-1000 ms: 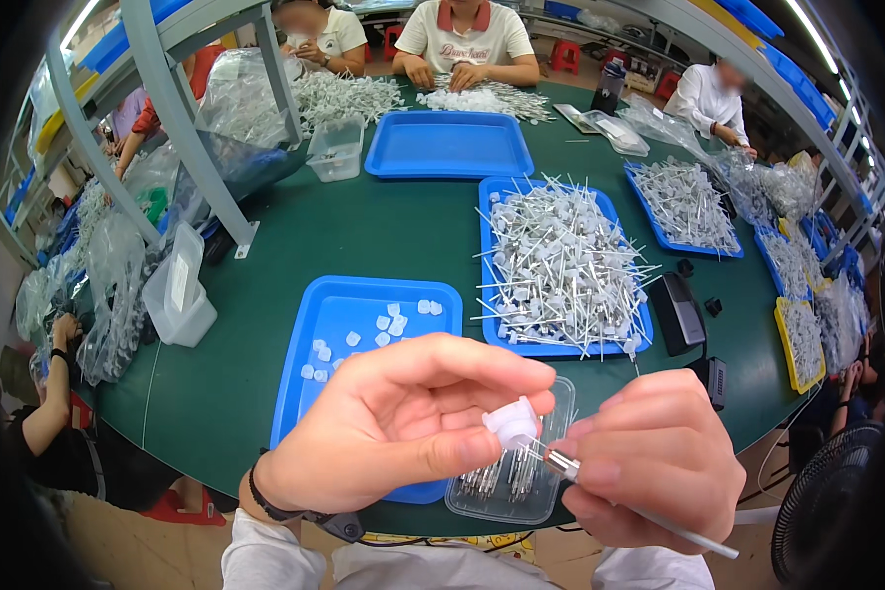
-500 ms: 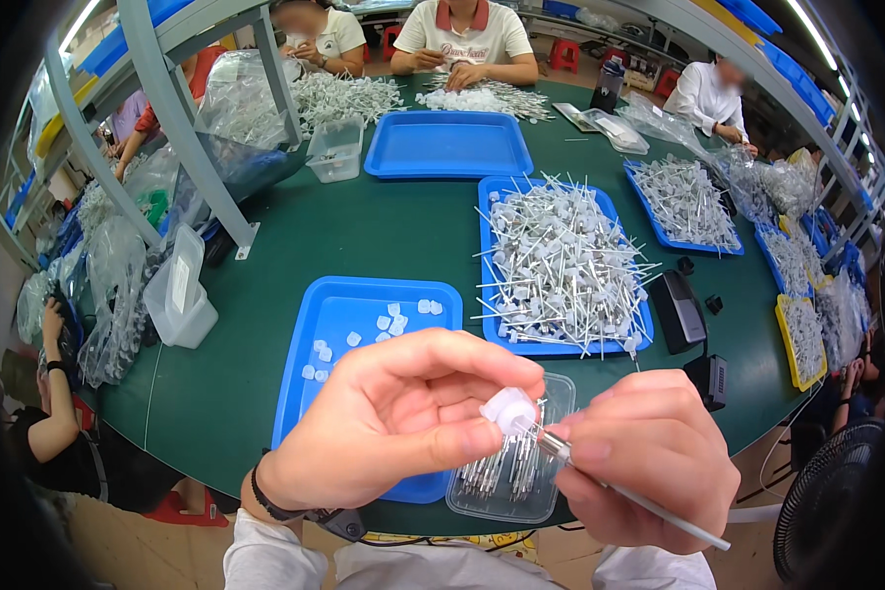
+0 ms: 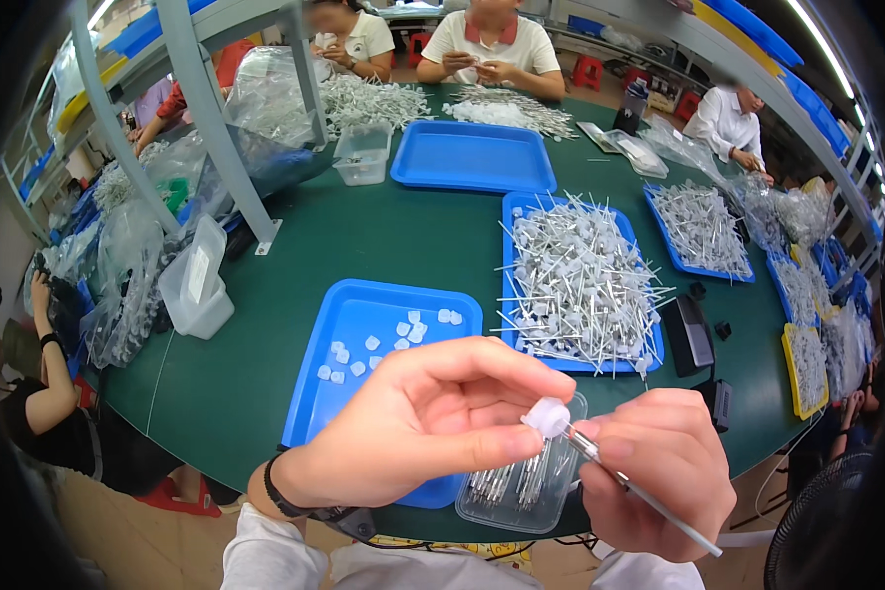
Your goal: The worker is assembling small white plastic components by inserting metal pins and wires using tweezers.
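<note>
My left hand (image 3: 413,423) pinches a small translucent white plastic cap (image 3: 548,417) between thumb and fingertips. My right hand (image 3: 664,467) grips a thin rod (image 3: 665,513) with a shiny metal section near its upper end. Fine tips at that end of the rod meet the cap's open side; how deep they sit, I cannot tell. Below both hands, a clear plastic box (image 3: 506,518) holds several slim metal pins, partly covered by my left hand. A blue tray (image 3: 310,388) with loose white caps (image 3: 373,343) lies behind my left hand, which hides part of it.
A blue tray (image 3: 509,295) heaped with capped rods stands at the right, another (image 3: 700,228) beyond it. Farther back lie a flat blue tray (image 3: 472,155) and a clear tub (image 3: 362,152). A grey metal post (image 3: 228,147) rises at the left. Several people work around the table.
The view has shifted, so the table's things appear farther right. Both hands keep their hold, and cap and rod have turned slightly. The person across has raised their hands.
</note>
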Motion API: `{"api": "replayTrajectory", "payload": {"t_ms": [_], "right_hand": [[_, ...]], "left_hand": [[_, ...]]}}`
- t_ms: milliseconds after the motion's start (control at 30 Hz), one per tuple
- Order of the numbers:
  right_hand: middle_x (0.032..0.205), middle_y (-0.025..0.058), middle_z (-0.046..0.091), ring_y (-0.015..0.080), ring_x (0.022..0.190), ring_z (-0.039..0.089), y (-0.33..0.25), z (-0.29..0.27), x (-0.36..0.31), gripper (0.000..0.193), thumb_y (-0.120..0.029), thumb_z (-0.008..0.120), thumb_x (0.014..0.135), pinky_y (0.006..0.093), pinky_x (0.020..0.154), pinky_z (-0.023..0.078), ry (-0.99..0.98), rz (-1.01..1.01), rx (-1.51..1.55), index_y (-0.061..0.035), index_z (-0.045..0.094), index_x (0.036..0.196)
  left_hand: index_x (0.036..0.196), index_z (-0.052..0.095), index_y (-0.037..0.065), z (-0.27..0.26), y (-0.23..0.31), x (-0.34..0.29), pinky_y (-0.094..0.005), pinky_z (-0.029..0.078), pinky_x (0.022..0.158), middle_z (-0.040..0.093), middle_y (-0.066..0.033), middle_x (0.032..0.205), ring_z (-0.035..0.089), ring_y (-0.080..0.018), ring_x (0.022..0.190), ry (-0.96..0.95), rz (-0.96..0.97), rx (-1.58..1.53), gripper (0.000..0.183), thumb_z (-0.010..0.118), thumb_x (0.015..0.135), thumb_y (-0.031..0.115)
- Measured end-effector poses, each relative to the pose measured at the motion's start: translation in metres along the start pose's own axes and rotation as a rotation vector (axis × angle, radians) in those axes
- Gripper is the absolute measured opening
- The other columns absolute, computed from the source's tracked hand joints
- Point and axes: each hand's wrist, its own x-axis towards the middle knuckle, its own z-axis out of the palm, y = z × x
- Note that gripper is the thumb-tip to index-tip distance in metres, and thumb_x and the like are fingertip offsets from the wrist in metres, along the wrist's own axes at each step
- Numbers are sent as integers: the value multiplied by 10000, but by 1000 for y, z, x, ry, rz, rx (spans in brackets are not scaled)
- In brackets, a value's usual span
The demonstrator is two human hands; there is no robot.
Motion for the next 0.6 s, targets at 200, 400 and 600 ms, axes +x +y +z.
{"api": "replayTrajectory", "payload": {"t_ms": [200, 400, 600], "right_hand": [[716, 138, 622, 202, 578, 562, 2, 3, -1, 246, 18, 650, 678, 289, 516, 436, 36, -27, -1, 35, 534, 894], [714, 128, 619, 200, 600, 576, 0, 5, -2, 232, -9, 668, 689, 295, 536, 452, 32, -4, -3, 24, 543, 882], [717, 107, 617, 199, 612, 585, -6, 1, 0, 208, -19, 681, 684, 297, 546, 461, 10, 40, -66, 10, 561, 852]], "left_hand": [[976, 555, -23, 1, 5, 0, -293, 426, 808, 517, -116, 951, 530, -195, 930, 7, -28, 11, 279, 626, 707, -48], [996, 564, -24, -4, 1, 0, -293, 425, 802, 527, -119, 945, 533, -198, 911, 18, -28, 36, 293, 633, 711, -28], [1004, 564, -24, -3, 1, 0, -325, 425, 812, 525, -121, 940, 535, -213, 914, 17, -32, 46, 286, 625, 725, -18]]}}
